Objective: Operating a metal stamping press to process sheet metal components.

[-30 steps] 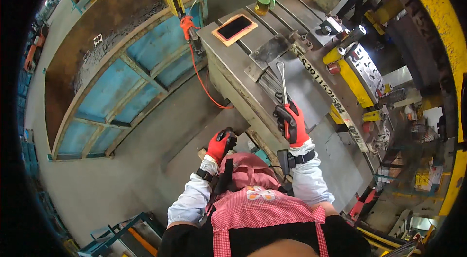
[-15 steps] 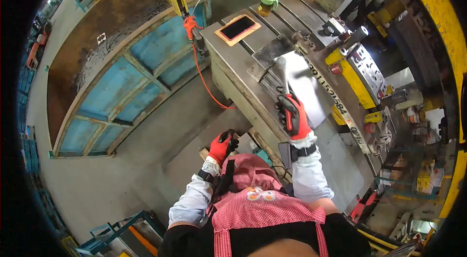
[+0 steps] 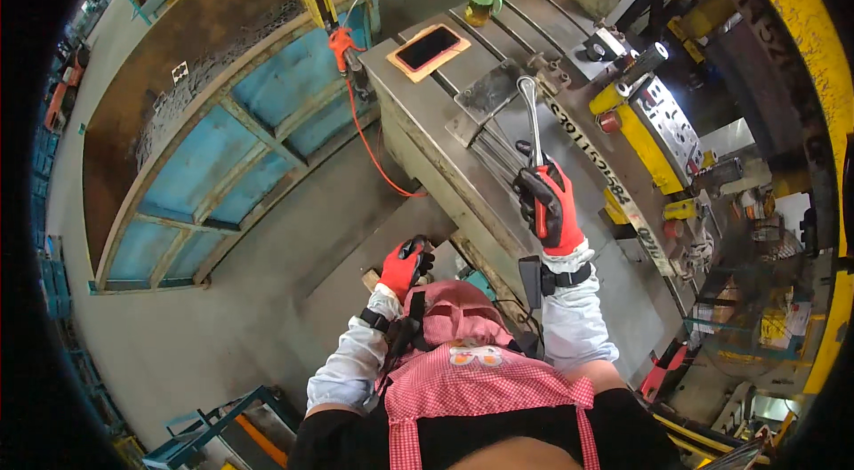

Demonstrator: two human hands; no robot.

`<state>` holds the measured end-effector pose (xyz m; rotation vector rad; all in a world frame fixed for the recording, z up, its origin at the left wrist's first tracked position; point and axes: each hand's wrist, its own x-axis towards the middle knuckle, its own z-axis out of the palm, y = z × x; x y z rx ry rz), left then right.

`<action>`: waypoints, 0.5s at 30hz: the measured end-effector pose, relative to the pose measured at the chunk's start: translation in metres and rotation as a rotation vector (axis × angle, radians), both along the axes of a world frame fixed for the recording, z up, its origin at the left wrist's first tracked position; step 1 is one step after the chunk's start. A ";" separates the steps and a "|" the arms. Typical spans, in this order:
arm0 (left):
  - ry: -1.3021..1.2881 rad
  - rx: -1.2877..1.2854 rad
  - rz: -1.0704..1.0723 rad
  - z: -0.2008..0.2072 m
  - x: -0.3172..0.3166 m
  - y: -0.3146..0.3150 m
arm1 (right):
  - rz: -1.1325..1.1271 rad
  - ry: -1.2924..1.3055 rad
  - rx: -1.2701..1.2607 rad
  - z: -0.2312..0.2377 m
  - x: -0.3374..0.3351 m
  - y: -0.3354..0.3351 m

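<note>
My right hand [image 3: 551, 208], in a red glove with black fingers, is closed round the red grip of a chrome ratchet wrench [image 3: 534, 125]. The wrench points away from me over the steel machine table, its rounded head [image 3: 527, 88] beside a dark metal block [image 3: 489, 90]. Whether the head touches anything, I cannot tell. My left hand [image 3: 406, 265], gloved alike, hangs low in front of the apron, left of the table. Its fingers are curled in, and the inside of the hand is hidden.
On the slotted machine table [image 3: 405, 110] lie a phone [image 3: 429, 48] on cardboard and a green-lidded jar [image 3: 481, 6]. A red air gun [image 3: 344, 48] with an orange hose hangs at its left corner. A large blue-sided bin [image 3: 191, 168] stands left; yellow machine parts [image 3: 649, 145] crowd the right.
The wrench and right hand have shifted slightly right and toward me. A bright white patch beside the wrench is gone, and the shaft looks sharper. My left hand has barely moved.
</note>
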<state>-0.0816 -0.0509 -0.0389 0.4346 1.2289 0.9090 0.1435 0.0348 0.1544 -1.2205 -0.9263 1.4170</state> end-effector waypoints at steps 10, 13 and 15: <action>-0.085 -0.042 0.054 -0.010 -0.001 0.001 | -0.091 0.093 -0.273 -0.058 0.000 -0.003; -0.078 -0.006 0.039 -0.018 -0.004 -0.001 | -0.050 0.124 -0.225 -0.061 0.007 -0.008; -0.074 0.016 0.053 -0.018 -0.005 -0.002 | -0.035 0.019 -0.061 -0.058 0.005 -0.012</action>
